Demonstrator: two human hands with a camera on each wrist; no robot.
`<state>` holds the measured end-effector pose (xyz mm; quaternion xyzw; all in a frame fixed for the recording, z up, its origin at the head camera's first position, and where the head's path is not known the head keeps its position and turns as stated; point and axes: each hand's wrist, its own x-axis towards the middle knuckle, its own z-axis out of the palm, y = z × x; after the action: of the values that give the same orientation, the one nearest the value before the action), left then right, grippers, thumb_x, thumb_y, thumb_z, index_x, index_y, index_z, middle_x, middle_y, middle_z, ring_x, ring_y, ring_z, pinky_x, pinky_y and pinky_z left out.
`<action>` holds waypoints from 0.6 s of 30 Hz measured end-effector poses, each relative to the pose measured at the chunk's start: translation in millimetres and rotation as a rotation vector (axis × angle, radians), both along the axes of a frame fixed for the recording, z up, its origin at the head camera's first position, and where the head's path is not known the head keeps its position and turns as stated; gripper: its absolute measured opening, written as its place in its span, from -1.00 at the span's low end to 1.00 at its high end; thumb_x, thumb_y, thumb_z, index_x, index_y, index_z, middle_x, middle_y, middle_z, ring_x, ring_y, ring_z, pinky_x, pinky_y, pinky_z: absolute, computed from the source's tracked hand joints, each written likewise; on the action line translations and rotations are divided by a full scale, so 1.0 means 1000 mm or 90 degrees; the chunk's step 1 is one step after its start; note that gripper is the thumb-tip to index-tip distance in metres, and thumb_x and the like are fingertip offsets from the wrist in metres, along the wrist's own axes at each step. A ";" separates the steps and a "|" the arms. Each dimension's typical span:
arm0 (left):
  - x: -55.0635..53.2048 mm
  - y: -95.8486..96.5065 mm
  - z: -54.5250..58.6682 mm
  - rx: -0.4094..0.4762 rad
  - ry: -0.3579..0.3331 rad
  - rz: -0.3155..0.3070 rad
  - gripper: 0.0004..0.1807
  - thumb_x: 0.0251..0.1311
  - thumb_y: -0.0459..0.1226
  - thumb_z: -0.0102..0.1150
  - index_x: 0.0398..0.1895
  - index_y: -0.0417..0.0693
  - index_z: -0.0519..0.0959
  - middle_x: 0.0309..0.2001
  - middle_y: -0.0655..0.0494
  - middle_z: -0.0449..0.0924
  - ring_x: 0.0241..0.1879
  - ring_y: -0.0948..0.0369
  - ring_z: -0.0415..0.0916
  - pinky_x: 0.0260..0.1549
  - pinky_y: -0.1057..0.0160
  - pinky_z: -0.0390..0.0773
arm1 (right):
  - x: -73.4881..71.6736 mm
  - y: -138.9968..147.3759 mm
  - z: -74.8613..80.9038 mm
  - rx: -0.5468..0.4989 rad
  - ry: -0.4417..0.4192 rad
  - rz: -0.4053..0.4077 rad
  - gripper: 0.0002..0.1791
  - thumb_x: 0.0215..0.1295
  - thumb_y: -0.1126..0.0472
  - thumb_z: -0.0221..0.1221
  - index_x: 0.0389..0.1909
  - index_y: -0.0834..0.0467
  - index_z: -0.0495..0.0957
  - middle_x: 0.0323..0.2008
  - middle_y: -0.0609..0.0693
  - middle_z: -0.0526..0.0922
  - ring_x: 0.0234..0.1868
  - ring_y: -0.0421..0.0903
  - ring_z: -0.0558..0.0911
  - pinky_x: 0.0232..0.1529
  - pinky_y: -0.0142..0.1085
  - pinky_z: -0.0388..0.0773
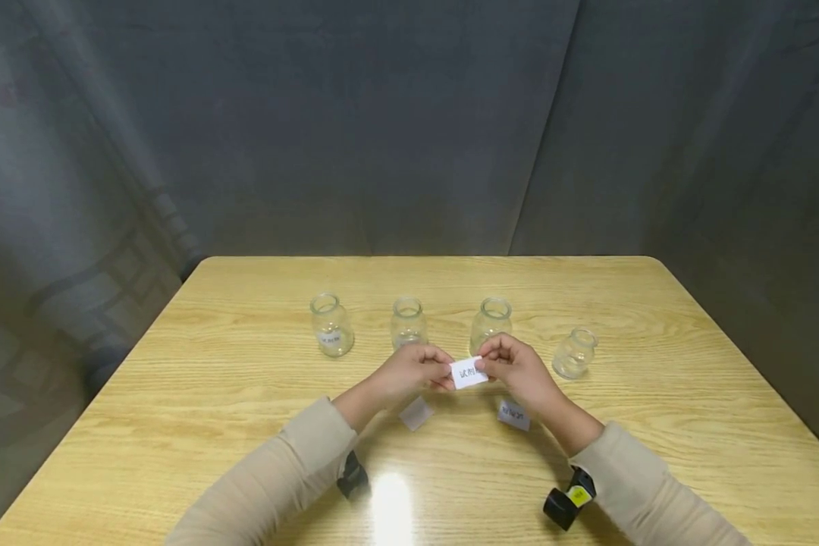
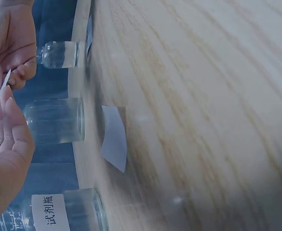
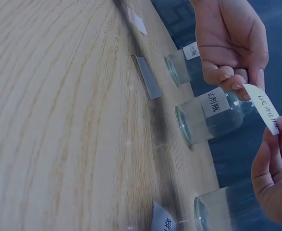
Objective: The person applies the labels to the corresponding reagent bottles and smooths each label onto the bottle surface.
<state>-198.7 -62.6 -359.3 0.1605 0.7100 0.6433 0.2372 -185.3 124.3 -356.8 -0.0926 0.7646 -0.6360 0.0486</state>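
Between my hands is a small white paper label [image 1: 469,373] with dark printed characters. My left hand [image 1: 416,369] pinches its left edge with thumb and fingers. At the opposite edge, my right hand [image 1: 519,370] pinches it and covers part of the print. In the right wrist view the label [image 3: 262,109] is held tilted. Behind the hands, several clear glass jars stand in a row. The far-left jar [image 1: 332,326] bears a similar label, and so does another jar [image 3: 210,113] in the right wrist view. The hands partly cover the two middle jars [image 1: 408,320].
On the wooden table [image 1: 177,455], a pale paper piece [image 1: 416,413] lies below the left hand and a printed label [image 1: 514,415] near the right wrist. A smaller jar [image 1: 575,354] stands at the right. Grey curtains [image 1: 382,136] hang behind the table.
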 end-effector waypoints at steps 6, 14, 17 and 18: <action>0.001 0.000 -0.002 0.024 -0.015 -0.002 -0.79 0.15 -0.45 -0.08 -0.21 -0.48 0.41 -0.42 -0.16 0.55 -0.36 0.05 0.53 -0.25 0.15 0.50 | 0.001 0.002 -0.001 -0.021 -0.003 0.007 -0.86 0.06 0.50 0.04 -0.34 0.44 0.31 -0.50 0.02 0.40 -0.48 -0.19 0.40 -0.43 -0.35 0.43; 0.000 0.001 -0.004 0.071 -0.023 -0.012 -0.77 0.15 -0.42 -0.06 -0.23 -0.51 0.41 -0.42 -0.14 0.55 -0.45 0.20 0.52 -0.24 0.11 0.49 | 0.002 0.004 -0.003 -0.026 -0.006 0.006 -0.85 0.06 0.49 0.05 -0.33 0.45 0.31 -0.51 0.02 0.40 -0.48 -0.19 0.40 -0.42 -0.34 0.43; 0.000 0.001 -0.005 0.069 -0.022 -0.011 -0.77 0.15 -0.41 -0.06 -0.24 -0.50 0.42 -0.42 -0.12 0.55 -0.46 0.21 0.52 -0.23 0.08 0.48 | 0.002 0.004 -0.004 -0.025 -0.004 0.005 -0.84 0.06 0.50 0.04 -0.33 0.46 0.30 -0.51 0.03 0.40 -0.49 -0.19 0.40 -0.44 -0.34 0.43; 0.000 0.001 -0.005 0.068 -0.021 -0.011 -0.77 0.16 -0.41 -0.06 -0.24 -0.49 0.42 -0.42 -0.11 0.54 -0.46 0.21 0.52 -0.23 0.07 0.48 | 0.002 0.004 -0.004 -0.025 -0.005 0.004 -0.83 0.06 0.50 0.05 -0.32 0.47 0.30 -0.51 0.02 0.40 -0.49 -0.19 0.39 -0.44 -0.34 0.43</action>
<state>-199.0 -61.5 -364.1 0.1685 0.6691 0.6809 0.2455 -183.7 128.6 -361.2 -0.0936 0.7515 -0.6510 0.0515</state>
